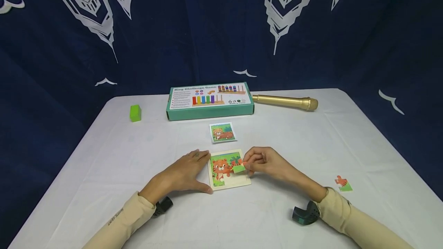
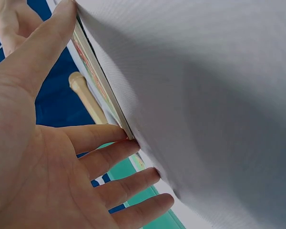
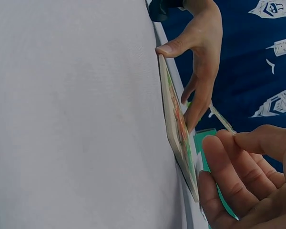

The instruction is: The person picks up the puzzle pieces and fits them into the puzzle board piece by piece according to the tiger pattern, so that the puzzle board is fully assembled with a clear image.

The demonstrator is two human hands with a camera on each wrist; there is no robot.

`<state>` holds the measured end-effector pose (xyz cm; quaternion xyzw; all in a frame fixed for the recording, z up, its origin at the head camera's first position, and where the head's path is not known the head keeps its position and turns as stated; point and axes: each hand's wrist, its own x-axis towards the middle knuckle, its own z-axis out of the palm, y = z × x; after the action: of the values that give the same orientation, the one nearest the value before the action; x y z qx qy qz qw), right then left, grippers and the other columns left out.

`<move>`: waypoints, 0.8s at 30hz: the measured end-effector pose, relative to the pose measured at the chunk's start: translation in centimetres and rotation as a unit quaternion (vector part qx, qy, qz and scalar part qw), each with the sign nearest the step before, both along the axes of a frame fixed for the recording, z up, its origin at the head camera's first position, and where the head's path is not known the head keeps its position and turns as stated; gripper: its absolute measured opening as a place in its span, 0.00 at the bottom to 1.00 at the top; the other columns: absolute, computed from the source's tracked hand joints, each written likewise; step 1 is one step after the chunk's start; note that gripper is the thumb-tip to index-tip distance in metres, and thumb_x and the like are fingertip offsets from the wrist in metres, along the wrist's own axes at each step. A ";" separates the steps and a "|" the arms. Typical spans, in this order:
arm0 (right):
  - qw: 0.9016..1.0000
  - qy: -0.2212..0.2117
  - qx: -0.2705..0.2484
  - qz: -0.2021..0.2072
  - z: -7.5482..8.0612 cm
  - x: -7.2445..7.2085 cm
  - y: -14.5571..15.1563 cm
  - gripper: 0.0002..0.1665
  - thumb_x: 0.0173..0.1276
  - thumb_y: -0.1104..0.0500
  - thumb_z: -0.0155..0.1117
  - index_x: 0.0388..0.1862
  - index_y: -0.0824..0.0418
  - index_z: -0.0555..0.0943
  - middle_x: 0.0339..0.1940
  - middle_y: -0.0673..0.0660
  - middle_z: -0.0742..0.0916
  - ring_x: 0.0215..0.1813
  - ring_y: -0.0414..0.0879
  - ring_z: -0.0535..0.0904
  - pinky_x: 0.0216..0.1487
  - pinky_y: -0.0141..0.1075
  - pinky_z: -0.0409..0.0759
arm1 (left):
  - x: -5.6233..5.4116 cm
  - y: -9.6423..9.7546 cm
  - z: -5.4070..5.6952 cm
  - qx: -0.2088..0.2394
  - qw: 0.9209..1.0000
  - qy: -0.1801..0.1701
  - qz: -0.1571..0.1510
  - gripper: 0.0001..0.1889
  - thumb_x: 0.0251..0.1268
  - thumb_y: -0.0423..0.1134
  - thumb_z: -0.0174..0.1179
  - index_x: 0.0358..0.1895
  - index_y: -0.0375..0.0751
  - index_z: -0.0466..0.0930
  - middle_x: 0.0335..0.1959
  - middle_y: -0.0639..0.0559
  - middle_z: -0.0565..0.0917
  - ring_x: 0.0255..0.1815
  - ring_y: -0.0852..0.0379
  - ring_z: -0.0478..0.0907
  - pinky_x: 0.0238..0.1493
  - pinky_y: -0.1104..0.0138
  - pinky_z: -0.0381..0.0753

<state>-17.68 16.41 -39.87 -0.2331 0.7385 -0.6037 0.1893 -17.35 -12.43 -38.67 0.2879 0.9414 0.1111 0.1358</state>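
On the white table lies a square wooden puzzle board [image 1: 238,181] with a tiger picture partly filled in; its lower right is bare wood. My left hand [image 1: 188,170] rests at the board's left side, thumb at the near corner and fingertips by the far corner, fingers extended. The left wrist view shows them along the board's edge [image 2: 105,86]. Between thumb and fingertips my right hand [image 1: 264,160] pinches an orange-and-green puzzle piece [image 1: 238,168], held over the board's right part. Edge-on, the piece [image 3: 223,119] appears tilted above the board in the right wrist view.
Another puzzle piece [image 1: 343,183] lies to the right, beyond the right forearm. A tiger picture card [image 1: 223,132] sits just behind the board. Farther back are a green game box [image 1: 210,102], a gold microphone [image 1: 283,102] and a green block [image 1: 135,113].
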 end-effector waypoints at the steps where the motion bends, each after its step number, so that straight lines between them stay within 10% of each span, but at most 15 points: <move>1: 1.000 -0.003 -0.003 0.003 -0.1 0.0 -0.1 0.09 0.65 0.72 0.55 0.44 0.74 0.76 0.34 0.72 0.84 0.33 0.53 0.84 0.41 0.45 0.84 | 0.0 0.0 0.0 0.001 1.000 0.000 0.000 0.57 0.43 0.69 0.68 0.73 0.37 0.58 0.75 0.47 0.59 0.75 0.40 0.51 0.72 0.49 0.55; 15: 0.993 0.082 0.088 0.000 -0.9 0.2 -2.0 0.06 0.63 0.63 0.67 0.38 0.64 0.82 0.27 0.54 0.84 0.28 0.38 0.76 0.30 0.26 0.75 | 0.0 0.0 0.0 -0.001 1.000 0.002 -0.003 0.57 0.43 0.69 0.67 0.73 0.36 0.58 0.75 0.46 0.59 0.75 0.40 0.52 0.72 0.49 0.56; 24: 0.994 0.061 0.087 0.018 -0.9 0.4 -2.6 0.07 0.61 0.64 0.69 0.37 0.65 0.82 0.24 0.52 0.81 0.23 0.36 0.71 0.23 0.25 0.69 | 0.0 0.0 0.0 0.001 1.000 0.002 0.000 0.57 0.43 0.69 0.67 0.73 0.37 0.58 0.75 0.47 0.59 0.75 0.40 0.52 0.71 0.49 0.56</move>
<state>-17.31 13.85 -40.80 -0.2653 0.7942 -0.5183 0.1741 -17.36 -12.46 -38.72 0.2885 0.9415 0.1120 0.1338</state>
